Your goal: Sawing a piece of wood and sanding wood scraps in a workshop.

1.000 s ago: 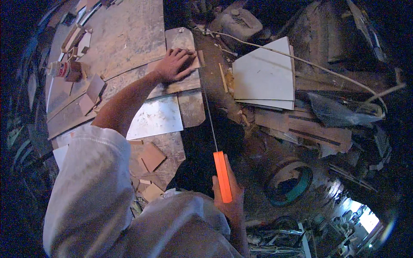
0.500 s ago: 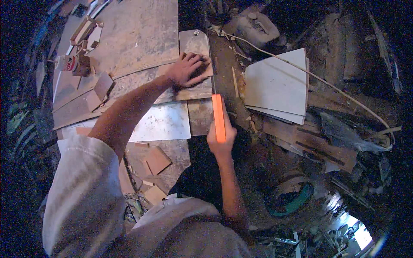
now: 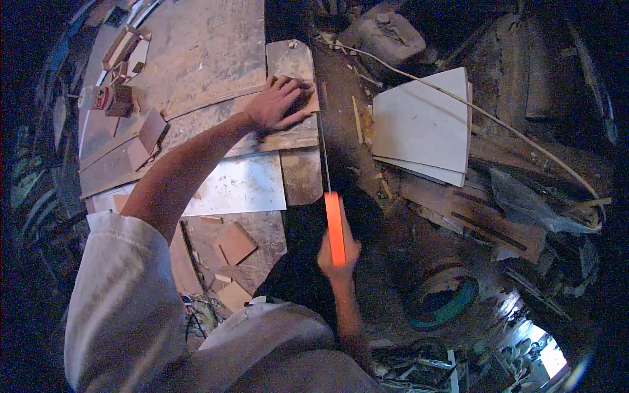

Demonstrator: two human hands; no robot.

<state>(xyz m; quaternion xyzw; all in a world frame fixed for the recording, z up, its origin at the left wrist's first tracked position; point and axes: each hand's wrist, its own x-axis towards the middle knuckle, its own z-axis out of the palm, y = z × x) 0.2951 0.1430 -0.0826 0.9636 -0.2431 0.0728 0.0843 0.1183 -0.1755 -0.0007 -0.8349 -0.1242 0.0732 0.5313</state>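
My left hand (image 3: 278,106) lies with fingers spread on a thin wooden piece (image 3: 314,102) at the right edge of the workbench (image 3: 209,49), pressing it down. The palm hides most of that piece. In my right hand (image 3: 347,245), below the bench edge, is a handsaw (image 3: 335,226) gripped by its orange handle. Its narrow blade stands edge-on and runs from the handle up along the bench's right edge to the wooden piece. Where exactly the teeth meet the wood is too dark to tell.
Wood offcuts (image 3: 237,243) and a white sheet (image 3: 239,183) lie nearer me, left of the saw. A whitish container (image 3: 98,98) stands at the far left. On the right are stacked white panels (image 3: 419,124), a long thin cane-like strip (image 3: 517,141) and a round green-rimmed object (image 3: 452,311).
My right hand has drawn the saw back toward me, so more of the blade shows. My left hand stays on the wooden piece; the whole view has shifted slightly.
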